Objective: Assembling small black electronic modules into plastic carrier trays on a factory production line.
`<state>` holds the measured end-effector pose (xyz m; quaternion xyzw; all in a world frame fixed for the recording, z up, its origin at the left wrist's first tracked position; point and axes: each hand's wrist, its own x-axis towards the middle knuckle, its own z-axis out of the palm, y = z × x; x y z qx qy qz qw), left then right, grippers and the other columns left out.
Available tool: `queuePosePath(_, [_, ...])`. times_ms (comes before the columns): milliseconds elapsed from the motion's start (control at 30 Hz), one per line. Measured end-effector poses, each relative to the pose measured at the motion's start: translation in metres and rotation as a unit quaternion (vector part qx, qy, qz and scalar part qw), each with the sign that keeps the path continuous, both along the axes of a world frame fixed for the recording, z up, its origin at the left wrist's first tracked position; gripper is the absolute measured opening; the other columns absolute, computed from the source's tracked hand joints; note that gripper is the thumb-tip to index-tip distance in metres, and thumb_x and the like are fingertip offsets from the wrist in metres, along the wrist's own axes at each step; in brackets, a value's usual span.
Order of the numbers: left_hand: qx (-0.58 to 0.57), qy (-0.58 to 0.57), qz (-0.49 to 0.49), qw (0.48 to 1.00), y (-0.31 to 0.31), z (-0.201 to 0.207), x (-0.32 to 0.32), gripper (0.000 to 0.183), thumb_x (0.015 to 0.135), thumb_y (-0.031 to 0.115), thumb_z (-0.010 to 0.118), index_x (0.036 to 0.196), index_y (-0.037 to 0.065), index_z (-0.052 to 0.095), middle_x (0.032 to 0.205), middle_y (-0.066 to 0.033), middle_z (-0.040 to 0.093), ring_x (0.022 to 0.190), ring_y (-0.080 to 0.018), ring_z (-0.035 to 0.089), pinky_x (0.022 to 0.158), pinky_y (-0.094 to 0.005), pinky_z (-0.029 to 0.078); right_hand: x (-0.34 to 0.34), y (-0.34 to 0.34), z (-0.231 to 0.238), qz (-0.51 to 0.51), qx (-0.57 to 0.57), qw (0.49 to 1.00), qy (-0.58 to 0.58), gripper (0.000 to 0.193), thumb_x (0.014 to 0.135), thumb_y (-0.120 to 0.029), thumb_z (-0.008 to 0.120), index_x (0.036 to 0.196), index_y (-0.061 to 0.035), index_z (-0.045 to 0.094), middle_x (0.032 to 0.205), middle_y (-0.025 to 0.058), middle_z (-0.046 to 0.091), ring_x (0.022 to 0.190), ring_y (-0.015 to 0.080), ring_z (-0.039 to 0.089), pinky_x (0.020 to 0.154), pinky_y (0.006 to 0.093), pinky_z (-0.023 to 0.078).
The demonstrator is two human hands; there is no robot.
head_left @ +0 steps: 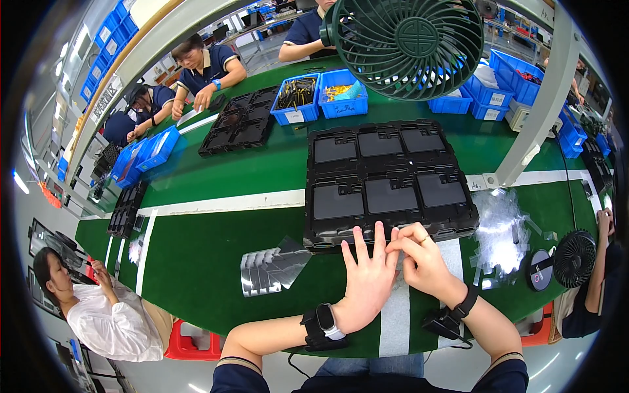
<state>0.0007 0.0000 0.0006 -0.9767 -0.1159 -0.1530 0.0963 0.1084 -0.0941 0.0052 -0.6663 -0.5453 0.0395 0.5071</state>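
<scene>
At the lower middle of the frame, the left hand (367, 281) is palm down with its fingers spread apart, while the right hand (419, 259) is curled, thumb and forefinger drawn in at the left forefinger. Whether anything thin is pinched there, I cannot tell. Both are just at the near edge of the black tray (331, 232), which sits on the green desk (190, 255) right of the frame's middle; whether the left fingertips touch it is unclear.

Left of the hands lies a printed see-through sheet (261, 272), partly overlapped by a darker piece. Right of the tray spreads a heap of loose film (501, 226), which I take for peeled-off covers and so a sign that a fair amount is done.

In the tray, all six slots hold dark flat panels (391, 194), three near and three far, so filling this layer looks complete. The tray seems to be a stack; what lower layers hold is hidden. I cannot tell whether any panel still has film on it, so how much peeling is left stays open.

Farther off, at the upper middle, stand two blue bins (296, 116) of small parts, with another dark tray (211, 143) left of them.
</scene>
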Motion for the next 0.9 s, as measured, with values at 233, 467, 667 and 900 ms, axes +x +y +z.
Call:
queuePosePath(233, [0.001,-0.003,0.0,1.0,0.0,-0.001,0.0,0.073,0.071,0.039,0.068,0.132,0.009,0.042,0.137,-0.0184,0.036,0.12,-0.0461,0.038,0.091,-0.0605,0.036,0.0,0.0,-0.001,0.0,0.003,1.0,-0.004,0.039,0.062,0.019,0.043,0.09,-0.0023,0.06,0.093,0.012,0.048,0.079,0.0251,0.059,0.068,0.0335,0.049])
queuePosePath(467, [0.003,0.0,0.0,1.0,0.0,0.0,0.001,0.073,0.071,0.039,0.068,0.132,0.009,0.042,0.137,-0.0183,0.036,0.12,-0.0461,0.037,0.092,-0.0603,0.035,0.002,0.001,-0.004,-0.005,0.008,1.0,-0.008,0.039,0.062,0.019,0.044,0.089,-0.0029,0.06,0.093,0.0116,0.048,0.078,0.0238,0.059,0.067,0.0323,0.049])
queuePosePath(667, [-0.007,-0.002,0.003,1.0,0.0,0.0,0.0,0.075,0.072,0.037,0.068,0.134,0.009,0.039,0.138,-0.018,0.034,0.12,-0.0464,0.036,0.092,-0.0602,0.035,0.002,0.001,-0.006,-0.005,0.051,0.999,-0.017,0.038,0.063,0.02,0.044,0.088,-0.0028,0.061,0.092,0.0109,0.048,0.076,0.022,0.058,0.066,0.0303,0.048])
queuePosePath(900, [-0.269,0.001,-0.151,0.951,0.042,0.044,-0.033,0.06,0.079,0.027,0.066,0.129,0.006,0.042,0.134,-0.0231,0.037,0.12,-0.041,0.041,0.099,-0.0441,0.036,0.0,0.002,-0.005,-0.016,0.037,0.999,-0.033,0.042,0.06,0.02,0.041,0.088,-0.0033,0.063,0.092,0.0105,0.047,0.076,0.0207,0.056,0.066,0.0292,0.047])
